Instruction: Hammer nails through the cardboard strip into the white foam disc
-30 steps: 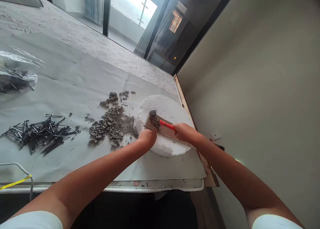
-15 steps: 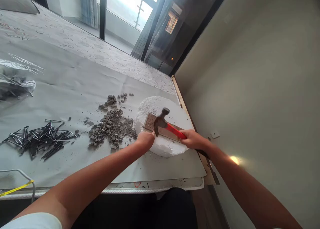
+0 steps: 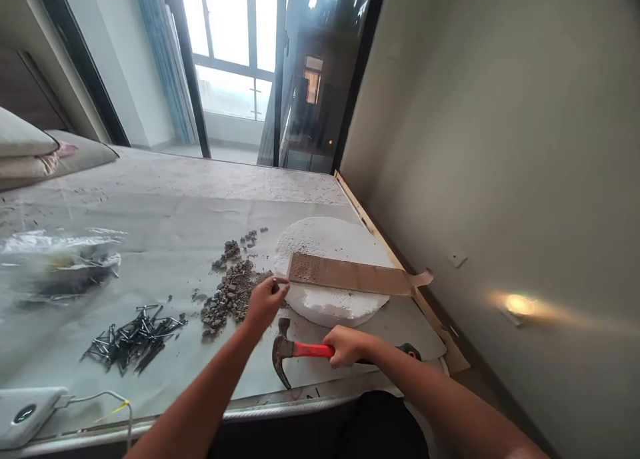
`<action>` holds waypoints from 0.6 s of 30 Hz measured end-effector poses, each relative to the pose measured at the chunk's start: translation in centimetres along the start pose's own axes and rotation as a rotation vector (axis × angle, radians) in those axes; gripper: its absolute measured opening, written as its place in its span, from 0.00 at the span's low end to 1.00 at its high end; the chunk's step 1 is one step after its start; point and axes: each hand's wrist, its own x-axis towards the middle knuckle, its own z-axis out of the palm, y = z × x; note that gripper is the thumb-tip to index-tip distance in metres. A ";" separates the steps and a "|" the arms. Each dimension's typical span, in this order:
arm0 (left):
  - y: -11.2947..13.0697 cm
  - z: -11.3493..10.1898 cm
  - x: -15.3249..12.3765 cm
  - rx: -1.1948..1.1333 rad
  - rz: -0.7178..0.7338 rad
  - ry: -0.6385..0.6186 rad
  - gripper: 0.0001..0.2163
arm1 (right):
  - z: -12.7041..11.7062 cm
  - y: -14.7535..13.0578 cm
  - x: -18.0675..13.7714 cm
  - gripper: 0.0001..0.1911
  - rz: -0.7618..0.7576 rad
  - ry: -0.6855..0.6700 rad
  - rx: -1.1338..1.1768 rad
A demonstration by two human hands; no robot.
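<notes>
My right hand (image 3: 350, 347) is closed round the red handle of a claw hammer (image 3: 284, 352), held low near the front edge with the head pointing left. My left hand (image 3: 265, 302) is pinched together beside the left end of a brown cardboard strip (image 3: 360, 275). A small dark bit shows between its fingertips, too small to name. The strip lies across a round white foam slab (image 3: 320, 235), and its left end is pitted with small marks. Left of the slab lies a pile of broken grey stone (image 3: 227, 299) with finer grit.
A heap of dark nails (image 3: 133, 339) lies to the left, with a clear plastic bag (image 3: 65, 262) behind it. A white power bank (image 3: 27, 412) with a cable sits at the front left corner. The wall (image 3: 500, 145) rises close on the right.
The hammer has come down from above the strip toward the front edge. My left hand has drawn back from the strip's front side to its left end. The view has tilted up.
</notes>
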 end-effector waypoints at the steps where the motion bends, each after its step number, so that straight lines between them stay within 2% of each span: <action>1: 0.0 0.6 -0.7 -0.043 -0.019 -0.013 0.17 | 0.3 0.0 1.0 0.04 -0.015 0.023 -0.045; 4: -0.3 2.4 -1.8 -0.098 -0.084 -0.052 0.18 | 1.3 0.3 2.4 0.03 -0.047 0.156 -0.212; 6: -0.6 3.3 -1.9 -0.049 -0.090 -0.078 0.18 | 2.0 0.5 2.3 0.01 -0.052 0.264 -0.333; 10: -0.9 4.0 -1.4 0.206 0.068 -0.110 0.13 | 1.8 0.3 1.5 0.04 -0.061 0.341 -0.413; 12: -0.9 4.3 -1.1 0.346 0.182 -0.123 0.13 | 0.1 -0.1 1.5 0.05 -0.066 0.393 -0.417; 15: -1.0 4.9 -0.4 0.543 0.292 -0.204 0.20 | -4.2 -0.5 2.7 0.11 0.007 0.580 -0.465; 18: -1.1 5.5 0.6 0.704 0.346 -0.306 0.25 | -7.8 -0.3 5.0 0.12 0.053 0.613 -0.497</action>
